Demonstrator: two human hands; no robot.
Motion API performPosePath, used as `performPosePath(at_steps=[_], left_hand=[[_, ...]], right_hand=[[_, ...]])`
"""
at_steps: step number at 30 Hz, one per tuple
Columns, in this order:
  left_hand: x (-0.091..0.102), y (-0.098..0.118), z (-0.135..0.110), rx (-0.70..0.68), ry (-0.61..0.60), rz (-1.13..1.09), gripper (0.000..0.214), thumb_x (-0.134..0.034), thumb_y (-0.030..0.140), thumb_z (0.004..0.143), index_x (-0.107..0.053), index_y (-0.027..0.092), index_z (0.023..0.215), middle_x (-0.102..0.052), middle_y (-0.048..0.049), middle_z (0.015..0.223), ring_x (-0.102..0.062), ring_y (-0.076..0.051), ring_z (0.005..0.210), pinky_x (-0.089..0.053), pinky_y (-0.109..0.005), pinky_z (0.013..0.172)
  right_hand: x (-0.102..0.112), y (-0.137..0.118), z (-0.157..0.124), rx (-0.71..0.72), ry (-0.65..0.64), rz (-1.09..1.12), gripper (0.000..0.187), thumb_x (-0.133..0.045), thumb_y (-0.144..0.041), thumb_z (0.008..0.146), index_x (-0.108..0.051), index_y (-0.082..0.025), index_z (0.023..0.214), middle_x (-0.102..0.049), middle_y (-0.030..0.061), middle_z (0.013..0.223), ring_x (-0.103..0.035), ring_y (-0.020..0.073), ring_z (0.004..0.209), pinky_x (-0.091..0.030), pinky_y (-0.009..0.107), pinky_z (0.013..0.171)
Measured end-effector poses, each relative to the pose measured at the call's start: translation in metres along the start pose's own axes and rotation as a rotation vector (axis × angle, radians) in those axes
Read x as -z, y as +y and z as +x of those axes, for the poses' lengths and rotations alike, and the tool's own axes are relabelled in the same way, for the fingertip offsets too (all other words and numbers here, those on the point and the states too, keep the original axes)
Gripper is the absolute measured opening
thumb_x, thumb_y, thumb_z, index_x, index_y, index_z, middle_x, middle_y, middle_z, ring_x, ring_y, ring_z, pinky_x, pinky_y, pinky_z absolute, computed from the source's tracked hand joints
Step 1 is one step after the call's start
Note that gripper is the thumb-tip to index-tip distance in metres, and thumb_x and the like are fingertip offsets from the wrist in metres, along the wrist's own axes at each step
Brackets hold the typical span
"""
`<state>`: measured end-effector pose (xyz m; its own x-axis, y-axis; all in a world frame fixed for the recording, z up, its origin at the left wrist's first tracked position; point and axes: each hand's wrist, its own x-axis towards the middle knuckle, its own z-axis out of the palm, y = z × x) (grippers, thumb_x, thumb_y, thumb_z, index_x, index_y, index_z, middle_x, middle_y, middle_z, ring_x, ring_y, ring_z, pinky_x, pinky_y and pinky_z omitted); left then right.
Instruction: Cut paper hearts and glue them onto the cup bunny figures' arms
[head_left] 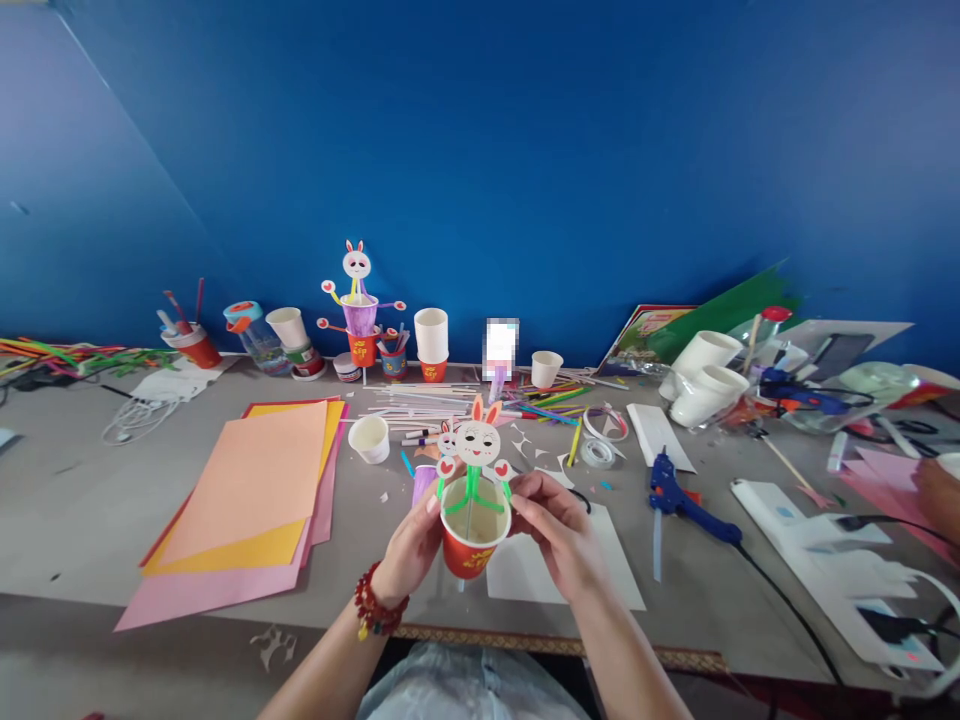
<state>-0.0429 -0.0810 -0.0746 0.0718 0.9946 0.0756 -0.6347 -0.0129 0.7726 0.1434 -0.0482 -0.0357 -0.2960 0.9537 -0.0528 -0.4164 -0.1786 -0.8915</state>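
Between my hands, above the table's front, is a red paper cup (469, 557) with yellow lettering. A paper rabbit face (478, 441) with orange ears rises from it on green strips (472, 490), and a round paw with a red heart sits at each side. My left hand (411, 540) is closed round the cup's left side. The fingers of my right hand (555, 520) pinch by the right paw (502, 469) and its green arm. A thin stick shows inside the cup and below it. Behind stands a purple cup (424, 484), partly hidden.
Coloured paper sheets (247, 480) lie left, and a white sheet (600, 560) lies under my right hand. A blue glue gun (686, 505) and a power strip (817, 570) with cables are at right. A finished-looking rabbit cup figure (360, 315), cups and several sticks line the back. Another person's hand (930, 500) shows far right.
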Motion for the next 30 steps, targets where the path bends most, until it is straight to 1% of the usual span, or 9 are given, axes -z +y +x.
performPosePath(at_steps=[5, 13, 19, 21, 24, 26, 30], left_hand=[[0.0010, -0.0017, 0.0020, 0.000, -0.041, -0.009, 0.044, -0.059, 0.042, 0.093, -0.063, 0.025, 0.134, -0.055, -0.0065, 0.147, -0.036, -0.033, 0.146, -0.022, -0.046, 0.124], [-0.0003, -0.0020, 0.0043, 0.011, -0.028, -0.014, 0.044, -0.062, 0.043, 0.091, -0.065, 0.025, 0.131, -0.056, -0.0060, 0.146, -0.033, -0.033, 0.147, -0.020, -0.047, 0.124], [0.0012, -0.0011, 0.0039, 0.020, -0.038, -0.013, 0.047, -0.060, 0.044, 0.092, -0.063, 0.023, 0.134, -0.056, -0.0082, 0.146, -0.034, -0.034, 0.146, -0.020, -0.047, 0.124], [0.0017, 0.0001, 0.0034, 0.028, -0.036, -0.005, 0.047, -0.060, 0.044, 0.092, -0.063, 0.023, 0.134, -0.057, -0.0084, 0.146, -0.033, -0.034, 0.147, -0.020, -0.046, 0.124], [0.0015, 0.0023, 0.0026, 0.021, -0.012, 0.017, 0.047, -0.061, 0.044, 0.091, -0.065, 0.022, 0.132, -0.057, -0.0088, 0.145, -0.031, -0.033, 0.148, -0.020, -0.045, 0.124], [0.0005, 0.0037, 0.0023, 0.007, -0.004, 0.031, 0.047, -0.062, 0.045, 0.090, -0.065, 0.022, 0.132, -0.057, -0.0087, 0.146, -0.033, -0.034, 0.147, -0.022, -0.046, 0.123], [-0.0017, 0.0055, 0.0012, 0.003, -0.028, 0.040, 0.048, -0.059, 0.046, 0.092, -0.063, 0.023, 0.134, -0.056, -0.0082, 0.147, -0.038, -0.033, 0.144, -0.027, -0.046, 0.122]], right_hand=[[0.0005, -0.0001, 0.0015, -0.002, 0.007, 0.003, 0.024, -0.083, -0.035, 0.075, -0.066, -0.019, 0.074, -0.061, -0.0009, 0.077, -0.062, 0.0113, 0.063, -0.052, 0.022, 0.056], [0.0020, 0.0018, 0.0014, 0.001, 0.018, 0.000, 0.024, -0.083, -0.036, 0.075, -0.065, -0.019, 0.074, -0.061, -0.0008, 0.078, -0.061, 0.0115, 0.063, -0.052, 0.022, 0.057], [0.0004, 0.0006, 0.0029, -0.004, 0.012, 0.009, 0.023, -0.083, -0.034, 0.075, -0.065, -0.020, 0.074, -0.062, -0.0014, 0.077, -0.061, 0.0118, 0.064, -0.052, 0.022, 0.057], [-0.0011, -0.0002, 0.0032, -0.008, 0.006, 0.009, 0.023, -0.083, -0.034, 0.076, -0.066, -0.020, 0.075, -0.062, -0.0015, 0.077, -0.062, 0.0120, 0.064, -0.053, 0.022, 0.058], [-0.0028, -0.0011, 0.0027, -0.005, -0.004, 0.002, 0.022, -0.083, -0.034, 0.076, -0.066, -0.020, 0.074, -0.063, -0.0016, 0.077, -0.062, 0.0117, 0.063, -0.052, 0.022, 0.057], [-0.0034, -0.0017, 0.0020, 0.001, -0.008, -0.003, 0.022, -0.082, -0.034, 0.076, -0.066, -0.020, 0.074, -0.063, -0.0015, 0.077, -0.062, 0.0117, 0.063, -0.052, 0.022, 0.057], [-0.0044, -0.0041, 0.0008, -0.003, 0.004, -0.010, 0.021, -0.082, -0.034, 0.076, -0.066, -0.020, 0.075, -0.064, -0.0010, 0.079, -0.063, 0.0121, 0.064, -0.053, 0.023, 0.058]])
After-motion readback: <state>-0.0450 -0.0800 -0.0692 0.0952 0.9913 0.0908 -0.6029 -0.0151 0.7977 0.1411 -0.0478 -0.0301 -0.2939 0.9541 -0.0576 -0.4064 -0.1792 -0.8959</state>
